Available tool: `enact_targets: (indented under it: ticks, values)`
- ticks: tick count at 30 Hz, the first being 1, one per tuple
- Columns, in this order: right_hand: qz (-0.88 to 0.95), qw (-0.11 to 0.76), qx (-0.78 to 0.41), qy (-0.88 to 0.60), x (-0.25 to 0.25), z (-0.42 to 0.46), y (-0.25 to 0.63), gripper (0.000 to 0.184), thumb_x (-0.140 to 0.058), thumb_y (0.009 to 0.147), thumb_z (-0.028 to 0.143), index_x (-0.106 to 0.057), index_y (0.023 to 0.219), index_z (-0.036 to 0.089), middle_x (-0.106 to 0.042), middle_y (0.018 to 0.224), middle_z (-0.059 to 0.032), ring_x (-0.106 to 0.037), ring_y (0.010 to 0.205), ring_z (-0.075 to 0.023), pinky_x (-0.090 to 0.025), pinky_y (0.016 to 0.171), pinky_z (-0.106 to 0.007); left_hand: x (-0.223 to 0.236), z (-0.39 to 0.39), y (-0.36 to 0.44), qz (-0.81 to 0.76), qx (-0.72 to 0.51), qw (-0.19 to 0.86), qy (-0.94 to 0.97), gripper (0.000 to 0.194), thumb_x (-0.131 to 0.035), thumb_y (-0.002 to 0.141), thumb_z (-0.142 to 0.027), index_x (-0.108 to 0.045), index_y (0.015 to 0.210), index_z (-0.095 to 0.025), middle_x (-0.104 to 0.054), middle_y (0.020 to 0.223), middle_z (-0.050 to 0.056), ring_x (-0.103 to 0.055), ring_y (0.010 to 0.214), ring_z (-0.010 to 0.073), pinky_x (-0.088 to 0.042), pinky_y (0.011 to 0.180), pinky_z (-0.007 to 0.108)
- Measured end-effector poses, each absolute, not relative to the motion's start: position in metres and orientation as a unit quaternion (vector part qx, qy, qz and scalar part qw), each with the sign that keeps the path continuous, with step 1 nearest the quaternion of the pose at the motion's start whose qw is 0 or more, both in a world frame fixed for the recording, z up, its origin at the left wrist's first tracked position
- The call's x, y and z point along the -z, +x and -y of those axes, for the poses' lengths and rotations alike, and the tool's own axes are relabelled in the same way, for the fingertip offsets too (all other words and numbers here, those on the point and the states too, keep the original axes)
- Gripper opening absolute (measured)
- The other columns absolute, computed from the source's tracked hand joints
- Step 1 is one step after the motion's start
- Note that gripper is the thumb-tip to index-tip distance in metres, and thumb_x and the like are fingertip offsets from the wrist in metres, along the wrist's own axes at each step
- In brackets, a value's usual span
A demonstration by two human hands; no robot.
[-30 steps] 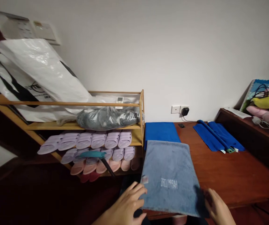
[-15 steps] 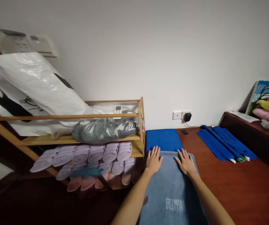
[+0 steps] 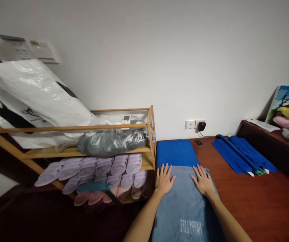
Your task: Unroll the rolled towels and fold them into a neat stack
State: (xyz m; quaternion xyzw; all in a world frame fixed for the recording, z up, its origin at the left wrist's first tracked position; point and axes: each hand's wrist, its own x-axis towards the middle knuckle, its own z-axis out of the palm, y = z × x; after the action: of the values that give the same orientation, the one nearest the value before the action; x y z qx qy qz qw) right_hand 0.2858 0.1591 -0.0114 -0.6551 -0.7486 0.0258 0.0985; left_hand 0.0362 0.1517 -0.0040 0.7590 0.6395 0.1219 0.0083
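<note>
A grey-blue towel lies flat before me, its white "HAPPY LIFE" lettering reading reversed. On its far left corner rests my left hand, palm down with fingers spread. My right hand lies the same way near the far right corner. Both sets of fingertips reach the towel's far edge, where it meets a bright blue cloth lying flat beyond. How far the blue cloth runs beneath the towel is hidden.
To the left, a wooden rack holds lilac slippers, a plastic-wrapped grey bundle and a white bag. Rolled and folded blue cloths lie on the reddish-brown tabletop. A black plug sits in the wall socket.
Both hands and the towel's far edge have shifted slightly toward me, and more of the bright blue cloth shows. The view has also moved a little.
</note>
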Motion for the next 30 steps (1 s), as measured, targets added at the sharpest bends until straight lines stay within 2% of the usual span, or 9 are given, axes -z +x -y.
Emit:
enact_targets:
  ticks: [15, 20, 23, 26, 28, 30]
  values:
    - [0.748, 0.118, -0.045, -0.652, 0.011, -0.059, 0.322, 0.067, -0.021, 0.085, 0.065, -0.022, 0.142, 0.030, -0.023, 0.152, -0.0043, -0.017, 0.140, -0.0243, -0.020, 0.111, -0.052, -0.011, -0.051, 0.066, -0.620, -0.138, 0.048, 0.771, 0.063, -0.022, 0.088, -0.060, -0.020, 0.144, -0.030, -0.021, 0.153, 0.002, -0.011, 0.140, 0.0280, -0.014, 0.112, 0.054]
    - [0.754, 0.140, -0.092, -0.635, 0.012, -0.017, 0.332, 0.063, -0.023, 0.085, 0.063, -0.025, 0.141, 0.034, -0.025, 0.151, -0.0004, -0.016, 0.140, -0.0228, -0.020, 0.112, -0.050, -0.009, -0.006, 0.066, -0.622, -0.136, 0.064, 0.768, 0.063, -0.023, 0.088, -0.061, -0.015, 0.144, -0.033, -0.016, 0.154, 0.000, -0.007, 0.141, 0.0266, -0.013, 0.113, 0.053]
    - [0.763, 0.152, -0.133, -0.614, 0.007, 0.002, 0.345, 0.058, -0.026, 0.086, 0.061, -0.029, 0.139, 0.038, -0.029, 0.150, 0.0009, -0.021, 0.139, -0.0233, -0.023, 0.110, -0.051, -0.012, 0.018, 0.064, -0.616, -0.114, 0.104, 0.773, 0.065, -0.028, 0.086, -0.062, -0.017, 0.144, -0.034, -0.015, 0.154, 0.000, -0.009, 0.141, 0.0283, -0.012, 0.113, 0.054]
    - [0.781, 0.173, -0.153, -0.581, -0.005, 0.007, 0.367, 0.049, -0.029, 0.088, 0.055, -0.045, 0.130, 0.038, -0.045, 0.141, -0.0019, -0.037, 0.131, -0.0248, -0.027, 0.107, -0.052, -0.027, 0.028, 0.057, -0.611, -0.104, 0.139, 0.773, 0.055, -0.028, 0.088, -0.055, -0.032, 0.139, -0.034, -0.031, 0.149, 0.003, -0.023, 0.137, 0.0284, -0.016, 0.110, 0.054]
    - [0.785, 0.190, -0.136, -0.574, -0.011, 0.000, 0.383, 0.043, -0.030, 0.089, 0.050, -0.056, 0.120, 0.036, -0.059, 0.127, -0.0044, -0.050, 0.120, -0.0244, -0.032, 0.103, -0.051, -0.040, 0.024, 0.051, -0.612, -0.127, 0.149, 0.766, 0.045, -0.026, 0.092, -0.042, -0.042, 0.133, -0.033, -0.048, 0.138, 0.004, -0.036, 0.130, 0.0246, -0.018, 0.109, 0.050]
    - [0.760, 0.198, -0.094, -0.611, -0.011, -0.011, 0.397, 0.037, -0.039, 0.084, 0.047, -0.062, 0.109, 0.034, -0.067, 0.112, -0.0041, -0.057, 0.109, -0.0240, -0.040, 0.095, -0.048, -0.051, 0.015, 0.042, -0.611, -0.145, 0.165, 0.761, 0.040, -0.032, 0.090, -0.031, -0.047, 0.127, -0.032, -0.054, 0.128, 0.004, -0.040, 0.125, 0.0221, -0.018, 0.108, 0.046]
